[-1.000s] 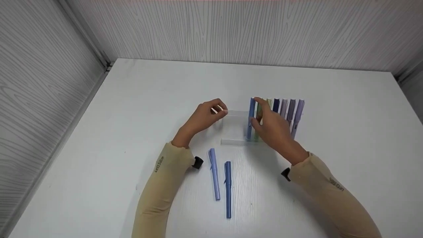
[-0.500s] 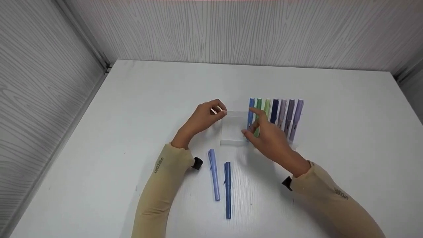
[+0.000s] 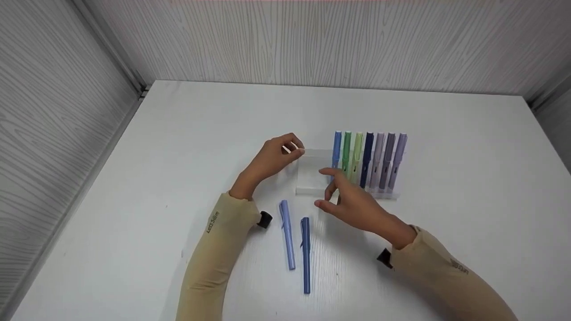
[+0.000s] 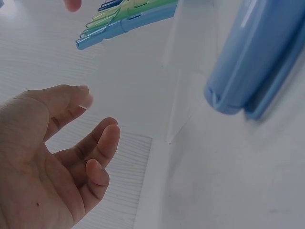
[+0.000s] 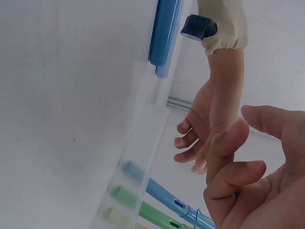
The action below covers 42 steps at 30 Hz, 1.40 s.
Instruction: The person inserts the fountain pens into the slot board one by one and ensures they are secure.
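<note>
A clear pen stand (image 3: 312, 191) holds a row of upright-leaning capped pens on its right part. The leftmost is a blue pen (image 3: 337, 145), beside a green pen (image 3: 346, 147) and a pale yellow-green pen (image 3: 358, 149). My left hand (image 3: 272, 158) pinches the stand's upper left corner between thumb and fingers. In front of the stand, my right hand (image 3: 357, 203) hovers with nothing in it, thumb and index finger apart. Below lie a light blue pen (image 3: 288, 236) and a dark blue pen (image 3: 306, 256), clips toward the left. The left wrist view shows a blue pen (image 4: 257, 52) up close.
Further right in the stand are a navy pen (image 3: 368, 151) and several purple pens (image 3: 396, 162). Everything rests on a white table (image 3: 214, 111), with grey wood-patterned panels (image 3: 290, 44) at the back and sides. A dark wrist camera (image 3: 265, 219) sits at the left cuff.
My right hand has left the blue pen in the stand and drawn down and left toward the loose pens. My left hand stays at the stand's corner.
</note>
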Tool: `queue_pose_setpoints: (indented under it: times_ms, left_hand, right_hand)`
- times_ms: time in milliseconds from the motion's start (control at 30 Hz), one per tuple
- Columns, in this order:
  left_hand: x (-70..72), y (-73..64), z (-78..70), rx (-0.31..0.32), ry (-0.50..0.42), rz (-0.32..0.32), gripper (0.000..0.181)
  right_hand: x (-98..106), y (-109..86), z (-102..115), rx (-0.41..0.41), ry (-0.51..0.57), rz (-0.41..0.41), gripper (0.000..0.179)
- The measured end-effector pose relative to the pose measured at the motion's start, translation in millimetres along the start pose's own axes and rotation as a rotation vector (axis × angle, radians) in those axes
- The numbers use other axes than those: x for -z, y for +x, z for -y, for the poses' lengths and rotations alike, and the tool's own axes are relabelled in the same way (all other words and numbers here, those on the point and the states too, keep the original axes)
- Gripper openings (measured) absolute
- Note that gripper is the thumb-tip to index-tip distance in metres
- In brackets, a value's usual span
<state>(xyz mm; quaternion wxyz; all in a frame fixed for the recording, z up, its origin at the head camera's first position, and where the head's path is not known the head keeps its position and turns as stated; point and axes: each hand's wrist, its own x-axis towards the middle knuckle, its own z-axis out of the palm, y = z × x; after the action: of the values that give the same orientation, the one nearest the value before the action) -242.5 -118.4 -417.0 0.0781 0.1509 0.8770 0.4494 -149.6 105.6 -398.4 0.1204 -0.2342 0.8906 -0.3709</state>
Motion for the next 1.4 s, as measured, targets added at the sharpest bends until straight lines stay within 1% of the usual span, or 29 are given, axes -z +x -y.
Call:
queue_pose_setpoints:
  times_ms: [67, 167, 267, 533, 700, 833, 1167, 1400]
  left_hand:
    - [-0.1, -0.2, 0.1, -0.001, 0.001, -0.002, 0.018]
    - [0.0, -0.4, -0.4, -0.003, 0.006, -0.005, 0.018]
    - [0.5, -0.8, -1.3, -0.012, 0.013, -0.01, 0.019]
    - [0.4, -1.7, -2.0, -0.017, 0.018, -0.005, 0.019]
    - [-0.1, -1.9, -1.4, -0.024, 0.018, -0.004, 0.02]
    - [-0.5, -2.2, -0.5, -0.025, 0.018, -0.006, 0.019]
    - [-0.1, -1.3, -1.5, -0.023, 0.018, -0.003, 0.02]
    - [1.1, -1.6, -1.1, -0.027, 0.011, -0.001, 0.02]
  right_hand:
    - [-2, -1.6, 0, -0.024, 0.051, 0.061, 0.071]
    - [-5, -3.8, 1, -0.083, 0.126, 0.166, 0.074]
    - [-9, -5.0, 2, -0.131, 0.167, 0.243, 0.077]
    - [-16, -8.3, 1, -0.145, 0.177, 0.329, 0.075]
    - [-23, -9.0, 3, -0.213, 0.138, 0.392, 0.075]
    - [-29, -8.5, 4, -0.255, 0.105, 0.428, 0.074]
    - [-34, -7.4, 7, -0.266, 0.065, 0.459, 0.073]
    - [-38, -2.7, 12, -0.32, -0.038, 0.457, 0.075]
